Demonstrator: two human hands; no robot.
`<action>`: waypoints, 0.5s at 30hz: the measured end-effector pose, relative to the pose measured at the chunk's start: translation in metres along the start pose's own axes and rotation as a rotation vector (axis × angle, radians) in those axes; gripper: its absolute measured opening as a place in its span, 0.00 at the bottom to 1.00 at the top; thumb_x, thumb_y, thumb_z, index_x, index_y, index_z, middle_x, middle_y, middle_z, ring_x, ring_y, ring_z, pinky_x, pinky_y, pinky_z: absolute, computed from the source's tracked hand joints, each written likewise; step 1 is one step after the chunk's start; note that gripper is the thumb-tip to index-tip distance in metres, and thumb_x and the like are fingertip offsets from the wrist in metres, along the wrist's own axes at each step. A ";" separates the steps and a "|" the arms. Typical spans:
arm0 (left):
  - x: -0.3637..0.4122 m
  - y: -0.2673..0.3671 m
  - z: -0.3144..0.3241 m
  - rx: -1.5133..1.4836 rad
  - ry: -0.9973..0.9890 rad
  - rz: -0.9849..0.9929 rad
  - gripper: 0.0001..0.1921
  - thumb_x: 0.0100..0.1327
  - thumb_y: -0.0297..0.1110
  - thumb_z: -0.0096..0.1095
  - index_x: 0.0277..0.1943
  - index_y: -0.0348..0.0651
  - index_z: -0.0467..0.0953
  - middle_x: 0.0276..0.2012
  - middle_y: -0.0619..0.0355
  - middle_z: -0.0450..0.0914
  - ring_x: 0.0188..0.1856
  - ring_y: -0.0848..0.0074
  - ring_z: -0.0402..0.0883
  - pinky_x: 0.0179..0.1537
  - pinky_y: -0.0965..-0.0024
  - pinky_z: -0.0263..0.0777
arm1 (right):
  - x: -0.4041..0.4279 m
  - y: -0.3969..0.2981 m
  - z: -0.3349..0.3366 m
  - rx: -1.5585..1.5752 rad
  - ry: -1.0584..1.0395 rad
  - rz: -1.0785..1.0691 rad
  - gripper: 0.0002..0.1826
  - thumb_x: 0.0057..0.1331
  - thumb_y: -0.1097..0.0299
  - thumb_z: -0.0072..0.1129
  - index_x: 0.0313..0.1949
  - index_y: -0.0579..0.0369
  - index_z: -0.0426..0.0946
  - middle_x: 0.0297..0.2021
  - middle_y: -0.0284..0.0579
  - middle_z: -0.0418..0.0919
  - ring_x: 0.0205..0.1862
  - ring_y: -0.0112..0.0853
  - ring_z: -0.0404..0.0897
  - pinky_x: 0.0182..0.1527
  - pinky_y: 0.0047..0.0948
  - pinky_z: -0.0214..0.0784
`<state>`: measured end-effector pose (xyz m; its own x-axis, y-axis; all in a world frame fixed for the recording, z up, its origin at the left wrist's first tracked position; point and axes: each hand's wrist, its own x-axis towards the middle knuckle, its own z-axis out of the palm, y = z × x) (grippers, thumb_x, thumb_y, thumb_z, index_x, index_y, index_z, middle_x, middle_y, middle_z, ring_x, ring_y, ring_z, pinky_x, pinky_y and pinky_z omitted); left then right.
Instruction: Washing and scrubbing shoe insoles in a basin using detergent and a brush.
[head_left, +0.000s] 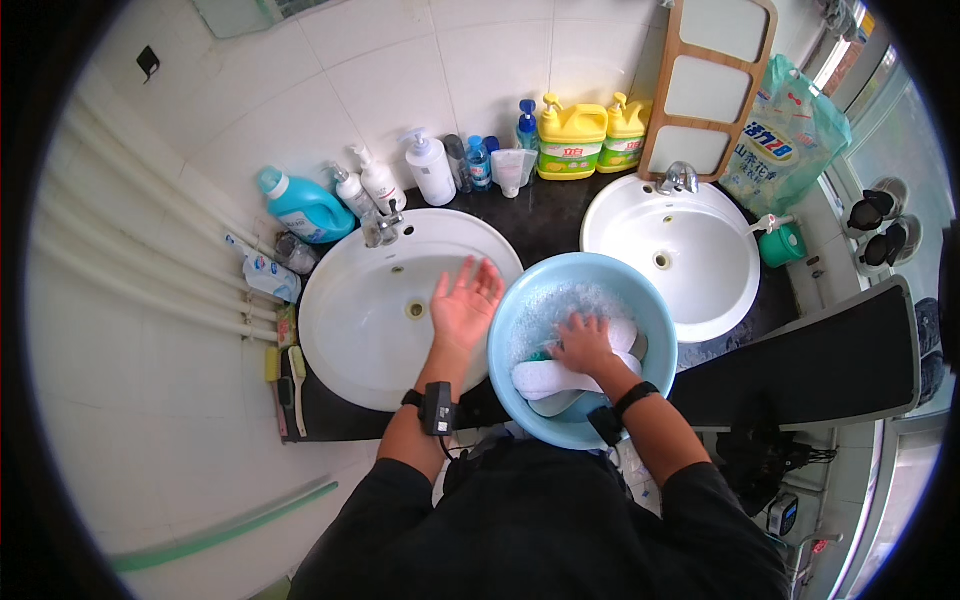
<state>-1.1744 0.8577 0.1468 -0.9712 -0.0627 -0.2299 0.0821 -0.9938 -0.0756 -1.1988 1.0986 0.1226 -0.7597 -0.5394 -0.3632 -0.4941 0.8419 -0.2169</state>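
Observation:
A light-blue plastic basin (504, 382) stands in front of me between two washbasins, holding foamy water. Pale slippers (541, 380) lie in it, with grey parts showing beside and below the white ones. My right hand (585, 345) is in the basin, fingers spread over the slippers and partly in the foam; whether it presses on them I cannot tell. A bit of green shows at its fingertips. My left hand (466, 304) is raised palm up over the left washbasin (352, 330), near the blue basin's rim, fingers apart and nothing in it. Each wrist wears a black strapped device.
Yellow detergent jugs (571, 142), pump bottles (431, 171) and a turquoise jug (307, 210) line the wall. Right are another washbasin (712, 300), a wood-framed panel (705, 82) and a black board (810, 360). Brushes (298, 390) lie at the counter's left end. Both washbasins have faucets.

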 end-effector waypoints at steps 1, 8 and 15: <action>0.004 0.014 0.002 0.003 0.001 -0.001 0.29 0.70 0.52 0.40 0.66 0.43 0.57 0.57 0.45 0.66 0.59 0.57 0.68 0.60 0.51 0.61 | -0.002 -0.004 -0.003 -0.138 -0.070 -0.178 0.25 0.67 0.48 0.44 0.59 0.46 0.70 0.64 0.53 0.62 0.65 0.52 0.59 0.63 0.69 0.42; 0.053 0.107 0.020 0.795 0.378 0.195 0.28 0.66 0.38 0.51 0.68 0.56 0.54 0.47 0.50 0.71 0.46 0.64 0.75 0.49 0.57 0.69 | -0.001 -0.009 -0.005 -0.076 -0.115 -0.121 0.25 0.68 0.47 0.43 0.58 0.45 0.71 0.63 0.52 0.63 0.66 0.53 0.57 0.65 0.67 0.35; 0.102 0.147 0.000 1.388 0.445 0.297 0.43 0.63 0.27 0.51 0.73 0.66 0.34 0.48 0.49 0.72 0.39 0.67 0.79 0.39 0.63 0.74 | -0.009 -0.005 -0.010 -0.058 -0.055 -0.099 0.21 0.68 0.50 0.44 0.51 0.48 0.75 0.58 0.53 0.67 0.63 0.50 0.62 0.65 0.66 0.38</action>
<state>-1.2613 0.7052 0.1125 -0.7900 -0.4956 -0.3609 -0.2626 -0.2585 0.9296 -1.1936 1.0988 0.1359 -0.6825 -0.6169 -0.3920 -0.5904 0.7814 -0.2019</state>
